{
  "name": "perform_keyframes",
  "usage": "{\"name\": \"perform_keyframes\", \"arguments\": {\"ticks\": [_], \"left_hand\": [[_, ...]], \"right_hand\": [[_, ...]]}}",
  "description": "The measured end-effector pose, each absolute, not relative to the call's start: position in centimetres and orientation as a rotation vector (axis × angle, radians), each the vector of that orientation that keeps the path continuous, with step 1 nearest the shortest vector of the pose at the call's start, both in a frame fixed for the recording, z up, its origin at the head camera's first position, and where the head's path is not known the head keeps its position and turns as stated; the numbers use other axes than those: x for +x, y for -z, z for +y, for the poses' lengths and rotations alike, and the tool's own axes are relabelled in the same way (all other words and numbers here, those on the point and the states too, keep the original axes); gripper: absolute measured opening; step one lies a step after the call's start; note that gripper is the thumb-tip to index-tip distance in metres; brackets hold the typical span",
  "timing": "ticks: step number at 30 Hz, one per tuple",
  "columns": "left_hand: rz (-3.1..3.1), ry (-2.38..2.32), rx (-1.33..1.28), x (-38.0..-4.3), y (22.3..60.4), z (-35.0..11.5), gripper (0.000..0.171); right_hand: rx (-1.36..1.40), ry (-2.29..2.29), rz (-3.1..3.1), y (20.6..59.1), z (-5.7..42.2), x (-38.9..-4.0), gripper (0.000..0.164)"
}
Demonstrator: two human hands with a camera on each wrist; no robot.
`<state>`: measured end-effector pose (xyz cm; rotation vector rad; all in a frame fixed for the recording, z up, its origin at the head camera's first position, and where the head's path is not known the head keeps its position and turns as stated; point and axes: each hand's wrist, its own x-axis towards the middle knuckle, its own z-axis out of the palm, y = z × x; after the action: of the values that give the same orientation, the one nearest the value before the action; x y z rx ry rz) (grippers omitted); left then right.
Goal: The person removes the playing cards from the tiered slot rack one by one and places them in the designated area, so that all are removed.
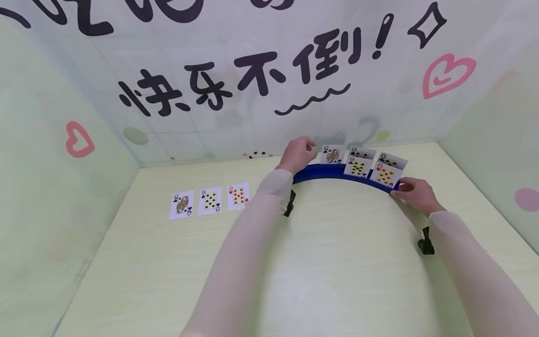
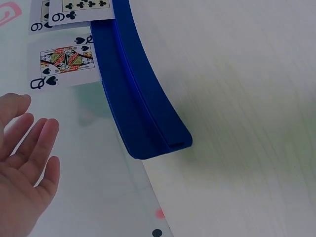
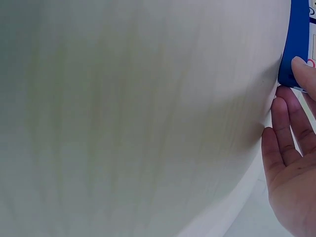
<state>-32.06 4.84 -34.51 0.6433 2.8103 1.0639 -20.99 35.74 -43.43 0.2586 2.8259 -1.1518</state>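
A curved blue card holder lies on the table. In it stand a queen of spades, a nine of clubs with another nine behind, and an eight of hearts with a black eight behind. My left hand hovers by the holder's left end; the left wrist view shows its fingers loosely bent, holding nothing, apart from the queen. My right hand grips the holder's right end, its thumb on top and fingers against the end.
Face up on the table's left lie a queen of clubs, an eight of spades and a nine of hearts. A printed wall rises behind the table, with side walls left and right. Black devices show at both wrists.
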Motion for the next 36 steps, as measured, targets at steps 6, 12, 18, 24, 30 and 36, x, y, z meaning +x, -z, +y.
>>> {"name": "perform_keyframes", "arguments": {"ticks": [6, 12, 18, 24, 30, 36], "left_hand": [[2.795, -1.055, 0.617, -32.2, 34.2, 6.4, 0.035], [2.836, -0.969, 0.672, -32.2, 33.8, 7.6, 0.035], [2.845, -0.906, 0.712, -32.1, 33.6, 8.1, 0.029], [2.845, -0.901, 0.715, -31.8, 34.1, 8.0, 0.023], [2.91, -0.949, 0.722, -31.9, 35.1, 7.4, 0.018], [2.94, -0.973, 0.74, -32.4, 35.4, 6.7, 0.015]], "right_hand": [[0.256, 1.152, 2.825, 43.2, 35.6, -21.0, 0.061], [0.248, 1.154, 2.814, 43.0, 35.4, -21.1, 0.063], [0.244, 1.15, 2.82, 43.0, 35.4, -21.4, 0.062], [0.242, 1.158, 2.817, 43.2, 35.4, -21.5, 0.062], [0.241, 1.153, 2.816, 43.2, 35.5, -21.5, 0.063], [0.248, 1.148, 2.814, 43.1, 35.7, -21.4, 0.063]]}}
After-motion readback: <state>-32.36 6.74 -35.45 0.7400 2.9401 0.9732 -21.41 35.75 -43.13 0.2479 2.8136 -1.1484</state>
